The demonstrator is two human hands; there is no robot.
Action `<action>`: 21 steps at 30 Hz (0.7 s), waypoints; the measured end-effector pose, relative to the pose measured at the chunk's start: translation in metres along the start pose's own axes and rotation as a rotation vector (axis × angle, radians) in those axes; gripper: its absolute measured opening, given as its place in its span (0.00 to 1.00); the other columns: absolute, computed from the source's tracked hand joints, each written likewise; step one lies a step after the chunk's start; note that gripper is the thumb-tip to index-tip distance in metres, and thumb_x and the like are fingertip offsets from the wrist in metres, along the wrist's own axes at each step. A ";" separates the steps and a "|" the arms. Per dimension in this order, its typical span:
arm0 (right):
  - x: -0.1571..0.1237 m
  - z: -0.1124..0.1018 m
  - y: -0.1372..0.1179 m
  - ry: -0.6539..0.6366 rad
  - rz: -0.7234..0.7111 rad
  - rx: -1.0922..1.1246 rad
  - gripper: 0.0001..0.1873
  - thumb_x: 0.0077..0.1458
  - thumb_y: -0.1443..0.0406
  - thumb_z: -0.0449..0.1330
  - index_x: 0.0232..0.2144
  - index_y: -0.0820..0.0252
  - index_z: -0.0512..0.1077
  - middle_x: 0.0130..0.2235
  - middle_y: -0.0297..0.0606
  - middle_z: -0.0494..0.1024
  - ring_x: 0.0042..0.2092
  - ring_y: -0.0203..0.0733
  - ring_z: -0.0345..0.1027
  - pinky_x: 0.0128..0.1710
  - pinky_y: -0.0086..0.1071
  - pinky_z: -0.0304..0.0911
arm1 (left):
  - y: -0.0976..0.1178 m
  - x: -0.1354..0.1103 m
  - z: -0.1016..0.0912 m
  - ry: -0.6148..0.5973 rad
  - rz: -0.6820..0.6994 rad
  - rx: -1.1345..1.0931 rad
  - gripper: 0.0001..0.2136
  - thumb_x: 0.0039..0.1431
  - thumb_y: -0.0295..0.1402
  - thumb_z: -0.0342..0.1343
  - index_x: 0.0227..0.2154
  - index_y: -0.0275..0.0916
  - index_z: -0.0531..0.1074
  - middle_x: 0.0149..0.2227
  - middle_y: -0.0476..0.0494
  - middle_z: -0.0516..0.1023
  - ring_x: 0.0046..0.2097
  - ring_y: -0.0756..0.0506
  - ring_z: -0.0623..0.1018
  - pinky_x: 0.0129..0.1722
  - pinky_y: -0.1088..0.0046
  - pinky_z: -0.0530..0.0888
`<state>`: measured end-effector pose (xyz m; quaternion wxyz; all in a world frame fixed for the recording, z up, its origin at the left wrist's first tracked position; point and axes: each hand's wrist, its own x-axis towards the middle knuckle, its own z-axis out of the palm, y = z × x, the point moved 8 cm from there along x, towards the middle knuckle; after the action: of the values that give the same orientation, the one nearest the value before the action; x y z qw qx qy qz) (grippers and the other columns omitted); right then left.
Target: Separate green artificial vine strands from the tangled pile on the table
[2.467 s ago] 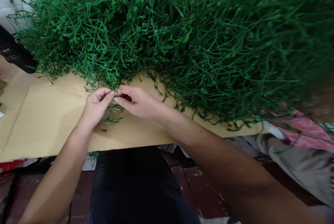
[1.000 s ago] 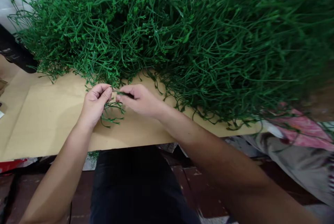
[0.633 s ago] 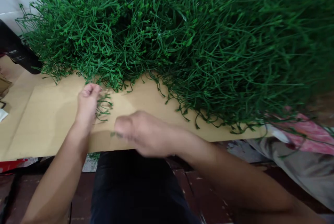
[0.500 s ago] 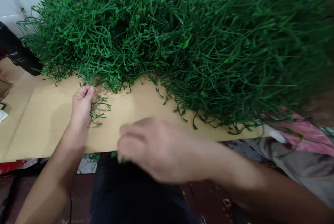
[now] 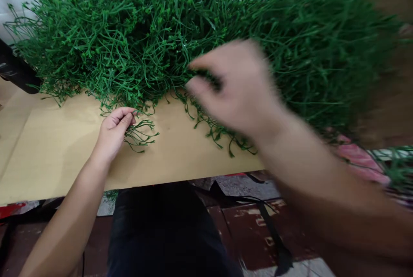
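My left hand [image 5: 114, 133] rests on the brown cardboard sheet [image 5: 51, 148], fingers curled around a small green plastic sprig [image 5: 140, 133] that fans out to its right. My right hand [image 5: 235, 85] is raised and blurred in front of the big heap of green plastic sprigs [image 5: 180, 32]. Its thumb and fingers are pinched on a dark green piece [image 5: 209, 80] at the heap's front edge. The heap covers the whole back of the sheet.
A dark object [image 5: 14, 72] lies at the far left edge by the heap. Pink and grey cloth [image 5: 358, 161] shows at the right under the sprigs. Below the sheet's near edge are my dark-clad lap [image 5: 164, 229] and a reddish floor [image 5: 254, 225].
My right hand left the left hand, swung down toward my lap, then rose to the heap on the right. The left hand kept its sprig on the sheet.
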<state>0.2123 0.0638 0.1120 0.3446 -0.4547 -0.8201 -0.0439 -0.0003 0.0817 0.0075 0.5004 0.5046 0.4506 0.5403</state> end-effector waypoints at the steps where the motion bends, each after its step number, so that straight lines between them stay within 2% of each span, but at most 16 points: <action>1: -0.002 0.030 -0.022 -0.069 0.002 0.062 0.20 0.55 0.56 0.55 0.42 0.67 0.70 0.42 0.48 0.72 0.47 0.50 0.62 0.50 0.48 0.54 | 0.000 0.000 -0.001 0.007 0.009 -0.010 0.07 0.45 0.33 0.63 0.27 0.37 0.74 0.24 0.51 0.72 0.28 0.54 0.70 0.30 0.79 0.67; 2: -0.004 0.059 -0.044 -0.161 -0.021 0.158 0.21 0.54 0.56 0.56 0.43 0.67 0.69 0.43 0.49 0.72 0.47 0.49 0.62 0.49 0.45 0.56 | 0.000 -0.001 -0.003 0.020 0.019 -0.022 0.07 0.44 0.33 0.64 0.27 0.37 0.74 0.25 0.51 0.72 0.28 0.54 0.70 0.31 0.79 0.67; 4: -0.006 0.102 -0.069 -0.277 0.015 0.312 0.20 0.53 0.58 0.57 0.42 0.69 0.68 0.41 0.48 0.72 0.44 0.46 0.62 0.46 0.40 0.58 | 0.001 -0.002 -0.009 0.064 0.044 -0.046 0.07 0.44 0.33 0.64 0.27 0.38 0.74 0.26 0.51 0.73 0.29 0.54 0.70 0.32 0.79 0.68; 6: -0.005 0.123 -0.077 -0.345 0.055 0.442 0.14 0.54 0.61 0.56 0.38 0.68 0.68 0.34 0.42 0.72 0.38 0.40 0.62 0.42 0.36 0.57 | 0.003 -0.003 -0.016 0.118 0.074 -0.072 0.07 0.45 0.33 0.64 0.27 0.39 0.74 0.27 0.51 0.73 0.28 0.54 0.70 0.32 0.79 0.68; 9: -0.005 0.127 -0.074 -0.366 0.075 0.551 0.07 0.54 0.64 0.55 0.29 0.64 0.66 0.26 0.34 0.67 0.32 0.34 0.57 0.38 0.32 0.54 | 0.007 -0.003 -0.017 0.122 0.117 -0.080 0.06 0.46 0.34 0.63 0.29 0.40 0.75 0.28 0.51 0.74 0.28 0.54 0.71 0.31 0.78 0.69; 13: -0.006 0.122 -0.071 -0.310 0.035 0.600 0.10 0.50 0.63 0.57 0.25 0.62 0.61 0.25 0.32 0.62 0.31 0.33 0.54 0.36 0.30 0.52 | 0.013 -0.004 -0.010 0.080 0.180 0.022 0.05 0.48 0.34 0.62 0.29 0.40 0.76 0.30 0.49 0.74 0.32 0.53 0.72 0.35 0.77 0.70; 17: -0.006 0.119 -0.076 -0.267 0.005 0.643 0.08 0.51 0.68 0.53 0.21 0.62 0.59 0.24 0.31 0.62 0.31 0.33 0.54 0.37 0.31 0.52 | 0.021 -0.009 -0.011 0.092 0.235 0.185 0.07 0.51 0.36 0.59 0.31 0.40 0.76 0.33 0.47 0.74 0.37 0.50 0.73 0.41 0.74 0.70; 21: -0.007 0.116 -0.060 -0.247 0.170 0.861 0.09 0.54 0.64 0.52 0.24 0.62 0.61 0.24 0.31 0.60 0.29 0.31 0.53 0.31 0.28 0.52 | 0.040 -0.017 -0.008 0.099 0.383 0.497 0.10 0.56 0.38 0.53 0.33 0.41 0.77 0.36 0.45 0.75 0.41 0.47 0.73 0.45 0.70 0.68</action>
<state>0.1069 0.0683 0.0340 0.4042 -0.3376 -0.7583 0.3842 -0.0119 0.0609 0.0446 0.2282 0.6602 0.4893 0.5222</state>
